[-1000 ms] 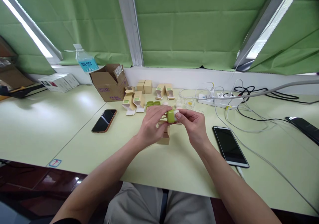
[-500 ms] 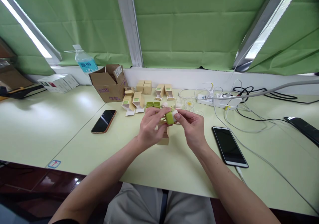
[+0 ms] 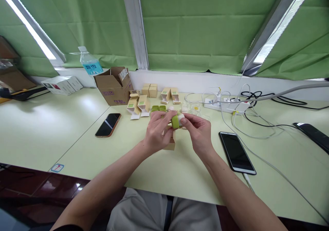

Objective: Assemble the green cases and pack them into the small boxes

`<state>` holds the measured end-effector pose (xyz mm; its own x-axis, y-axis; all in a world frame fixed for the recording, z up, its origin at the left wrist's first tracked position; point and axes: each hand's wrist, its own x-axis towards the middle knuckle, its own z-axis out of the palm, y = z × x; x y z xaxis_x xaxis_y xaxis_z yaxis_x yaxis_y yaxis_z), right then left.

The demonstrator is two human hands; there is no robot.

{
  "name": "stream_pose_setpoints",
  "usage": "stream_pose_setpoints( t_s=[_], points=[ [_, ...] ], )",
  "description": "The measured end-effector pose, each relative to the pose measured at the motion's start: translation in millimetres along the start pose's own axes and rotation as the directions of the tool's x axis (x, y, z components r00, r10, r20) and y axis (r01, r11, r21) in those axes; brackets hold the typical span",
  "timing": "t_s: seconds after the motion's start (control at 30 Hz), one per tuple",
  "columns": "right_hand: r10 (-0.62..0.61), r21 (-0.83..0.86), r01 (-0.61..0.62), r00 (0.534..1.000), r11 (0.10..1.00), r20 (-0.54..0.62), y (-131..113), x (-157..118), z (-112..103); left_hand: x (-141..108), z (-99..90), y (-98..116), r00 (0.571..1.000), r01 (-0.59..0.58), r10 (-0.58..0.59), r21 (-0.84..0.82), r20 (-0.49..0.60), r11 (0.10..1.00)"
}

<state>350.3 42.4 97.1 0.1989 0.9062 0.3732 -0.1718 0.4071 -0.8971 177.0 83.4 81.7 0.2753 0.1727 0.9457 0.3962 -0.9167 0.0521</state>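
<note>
1. The green piece [image 3: 175, 122] is held above the surface [image 3: 164, 176], in front of the body, with the white piece [image 3: 181, 117] at its right side.
2. The green piece is pinched by the fingers of the left hand [image 3: 158, 131]; the white piece, by those of the right hand [image 3: 199, 130].
3. Both pieces should probably be held in line and gripped lightly, so that neither is tilted or dropped.
4. The box [image 3: 169, 146] below and the clear cups [image 3: 196, 112] beyond should not be knocked.
</note>
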Motion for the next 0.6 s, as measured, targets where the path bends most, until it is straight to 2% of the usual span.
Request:
stream_pose_setpoints(
  t_s=[0.13, 0.27, 0.33, 0.4, 0.47, 0.53, 0.6],
  points=[
    [-0.029, -0.013, 0.029, 1.000, 0.999, -0.003, -2, -5, 8, 0, 1.5, 2, 0.999, 0.046, -0.044, -0.110, 0.022, 0.993],
    [-0.128, -0.107, 0.129, 0.992, 0.986, 0.010, 1, -13, 15, -1, 2.7, 1, 0.990, 0.138, -0.131, -0.201, 0.047, 0.970],
    [-0.216, -0.197, 0.222, 0.975, 0.955, 0.053, 2, -15, 13, -2, 1.9, 0, 0.968, 0.249, -0.229, -0.303, 0.101, 0.920],
    [-0.325, -0.285, 0.342, 0.940, 0.895, 0.106, 0, -16, 10, -1, -0.1, -1, 0.931, 0.366, -0.326, -0.451, 0.165, 0.814],
    [-0.464, -0.379, 0.490, 0.871, 0.785, 0.163, -4, -14, 6, 1, -3.1, -3, 0.892, 0.446, -0.395, -0.581, 0.221, 0.681],
    [-0.615, -0.479, 0.643, 0.751, 0.597, 0.242, -6, -11, 2, 4, -6.5, -4, 0.860, 0.493, -0.432, -0.658, 0.270, 0.570],
    [-0.708, -0.545, 0.746, 0.616, 0.383, 0.345, -7, -8, -1, 6, -9.7, -4, 0.829, 0.543, -0.436, -0.691, 0.351, 0.477]
  ],
)
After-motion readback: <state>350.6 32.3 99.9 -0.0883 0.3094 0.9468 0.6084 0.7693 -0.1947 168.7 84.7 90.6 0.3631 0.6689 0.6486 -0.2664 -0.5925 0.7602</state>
